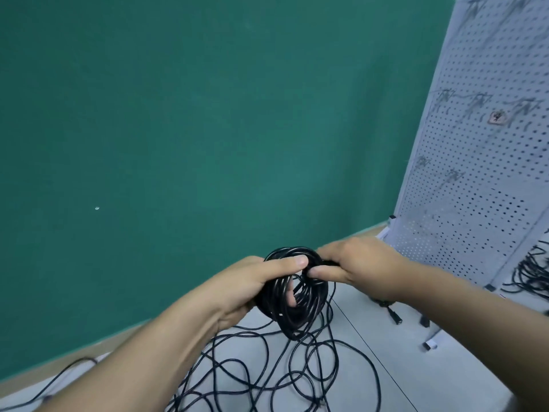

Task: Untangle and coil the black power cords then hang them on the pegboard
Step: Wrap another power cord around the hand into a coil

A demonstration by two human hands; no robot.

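Green wall (178, 114): fills the left and centre behind everything; a thin stray cord (68, 367) trails along its foot at far left.
Left hand (252, 285): grips the coil from the left, fingers curled through its opening, thumb laid flat across the top turns.
Coil (297, 310): many black turns held in the air between both hands, above the grey surface (371, 352).
Coil axis: the ring stands roughly upright. Its long axis runs top to bottom, and its opening faces back toward the camera.
Loose cord (267, 367): a tail drops from the coil's lower edge into wide tangled loops on the grey surface, directly below the hands.
Right hand (356, 263): thumb and fingers pinch a strand at the coil's upper right rim.
Step, as a judgement: winding is unfinished, since much cord lies uncoiled below.
Plug ends (398, 319): lie on the surface just right of the coil.
Pegboard (475, 188): white, perforated, standing to the right of the hands; its hooks (478, 104) sit higher than the coil.
Deciding relation: the right hand is nearer the pegboard, so hanging means carrying the coil rightward and up.
Second bundle (531, 272): more black cord at the far right edge, against the pegboard's lower part.
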